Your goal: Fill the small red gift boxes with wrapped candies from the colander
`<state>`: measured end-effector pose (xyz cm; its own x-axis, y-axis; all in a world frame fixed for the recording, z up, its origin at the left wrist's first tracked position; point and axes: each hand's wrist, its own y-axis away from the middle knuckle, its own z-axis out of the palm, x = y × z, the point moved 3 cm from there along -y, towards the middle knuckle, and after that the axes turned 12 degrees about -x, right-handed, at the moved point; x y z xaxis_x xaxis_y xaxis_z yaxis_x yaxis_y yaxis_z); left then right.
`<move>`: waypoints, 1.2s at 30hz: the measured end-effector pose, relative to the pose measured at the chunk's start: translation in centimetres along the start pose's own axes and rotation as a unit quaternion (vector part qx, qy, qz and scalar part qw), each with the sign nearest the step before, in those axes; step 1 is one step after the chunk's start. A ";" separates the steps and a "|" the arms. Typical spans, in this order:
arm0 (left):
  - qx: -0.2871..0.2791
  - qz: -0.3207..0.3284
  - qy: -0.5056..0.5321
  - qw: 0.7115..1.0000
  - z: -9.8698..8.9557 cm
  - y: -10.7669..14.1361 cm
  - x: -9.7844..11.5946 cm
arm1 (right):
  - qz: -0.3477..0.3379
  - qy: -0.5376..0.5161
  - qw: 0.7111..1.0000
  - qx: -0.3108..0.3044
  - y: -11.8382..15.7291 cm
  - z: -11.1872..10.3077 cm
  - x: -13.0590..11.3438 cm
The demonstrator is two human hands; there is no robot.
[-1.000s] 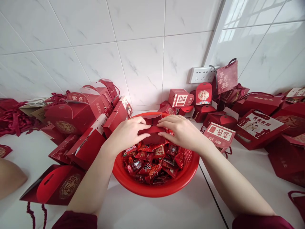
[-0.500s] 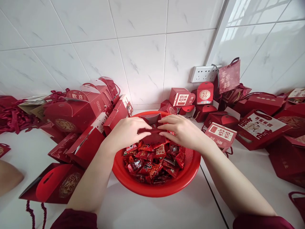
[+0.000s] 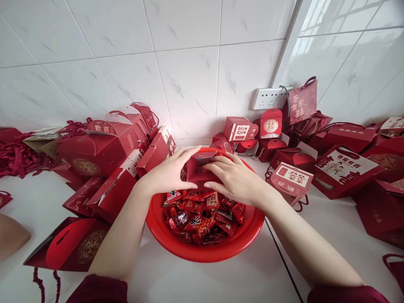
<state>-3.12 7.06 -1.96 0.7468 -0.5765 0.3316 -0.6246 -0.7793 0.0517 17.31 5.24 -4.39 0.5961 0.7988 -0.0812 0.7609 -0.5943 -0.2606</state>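
A small dark red gift box [image 3: 199, 177] with its top open stands on the wrapped sweets [image 3: 202, 223] in a red plastic basket [image 3: 205, 254]. My left hand [image 3: 167, 174] is around the box's left side, thumb at the front edge and fingers toward the back. From the right, my right hand [image 3: 235, 179] grips the same box. Its thumb lies at the front and its fingertips bend over the opening. Both hands partly cover the box, and its inside is mostly hidden.
Red gift boxes [image 3: 97, 147] crowd the left, one open box [image 3: 69, 244] with cord handles nearer me. More boxes [image 3: 344, 170] are piled on the right. A power strip [image 3: 271, 98] is on the tiled wall behind. Another person's bare limb [image 3: 12, 235] shows at the left edge.
My left fingers have spread from the box's top toward its back left. My right fingers have moved slightly left over the opening, and the box top is wider open.
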 end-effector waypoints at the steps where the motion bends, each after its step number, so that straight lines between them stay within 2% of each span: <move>1: 0.003 0.010 0.001 1.000 0.0 0.1 0.6 | 0.004 -0.001 1.000 -0.008 0.0 0.2 -0.1; 4: -0.005 0.033 0.008 0.999 0.0 0.4 1.9 | 0.002 -0.031 0.999 -0.038 0.2 0.3 -0.4; 7: -0.017 0.030 0.017 0.999 0.1 0.5 2.0 | -0.001 -0.068 0.997 -0.047 0.4 -0.3 -0.5; 12: -0.031 0.023 0.022 0.999 0.2 0.0 1.0 | 0.013 -0.097 0.995 0.024 1.0 -2.1 -0.5; 14: -0.044 0.016 0.017 0.999 0.3 -0.1 0.6 | 0.016 -0.088 0.994 0.069 1.2 -2.5 -0.4; 16: -0.055 0.004 0.009 0.998 0.4 0.0 0.3 | 0.008 -0.069 0.994 0.088 1.2 -2.5 -0.2; 20: -0.068 -0.017 0.000 0.998 0.7 0.1 -0.1 | -0.019 -0.064 0.996 0.062 1.0 -2.1 0.0; 24: -0.070 -0.020 -0.003 0.997 0.5 0.2 0.1 | -0.016 -0.085 0.995 0.039 1.2 -2.0 0.4; 31: -0.054 0.055 0.006 0.997 -0.2 0.0 0.5 | -0.003 -0.185 0.982 -0.037 1.5 -1.0 3.0; 33: -0.020 0.042 -0.003 0.999 -0.3 -0.1 0.6 | 0.022 -0.198 0.980 -0.026 1.2 -0.7 3.3; 36: 0.068 -0.022 -0.028 0.997 -0.4 0.2 0.8 | 0.116 -0.193 0.974 0.028 0.8 -0.3 3.4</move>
<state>-2.68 6.55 -1.32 0.7869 -0.5505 0.2790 -0.5565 -0.8283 -0.0647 19.97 7.46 -4.57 0.6019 0.6257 -0.4962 0.5954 -0.7657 -0.2433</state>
